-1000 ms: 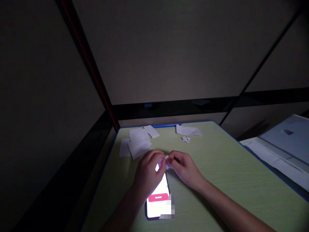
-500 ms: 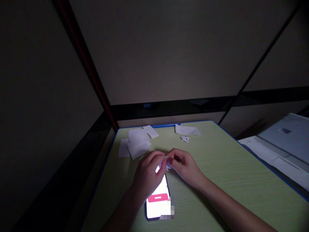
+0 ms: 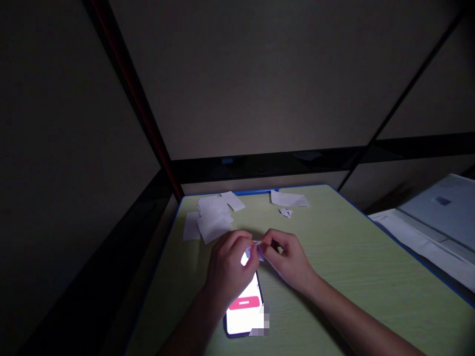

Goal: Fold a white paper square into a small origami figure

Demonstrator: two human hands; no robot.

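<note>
Between my two hands is a small piece of white paper (image 3: 260, 251), pinched from both sides and partly hidden by fingers. My left hand (image 3: 233, 259) is closed on its left edge, thumb against forefinger. My right hand (image 3: 287, 254) grips the right edge in the same kind of pinch. Beneath my left hand lies a phone (image 3: 243, 321) with a bright white screen and a red button bar. The left hand and wrist cover the phone's upper part.
Several white paper sheets (image 3: 213, 220) overlap at the table's far left. Toward the back lie a paper strip (image 3: 289, 199) and a small crumpled or folded paper (image 3: 286, 212). The green table (image 3: 352, 257) has a blue edge; a pale box-like object (image 3: 438, 212) stands beyond its right side.
Both hands keep their pinch on the small paper, with only slight finger movement; the right fingertips have shifted a little. The whole view has drifted slightly. Other papers and the phone lie as before.
</note>
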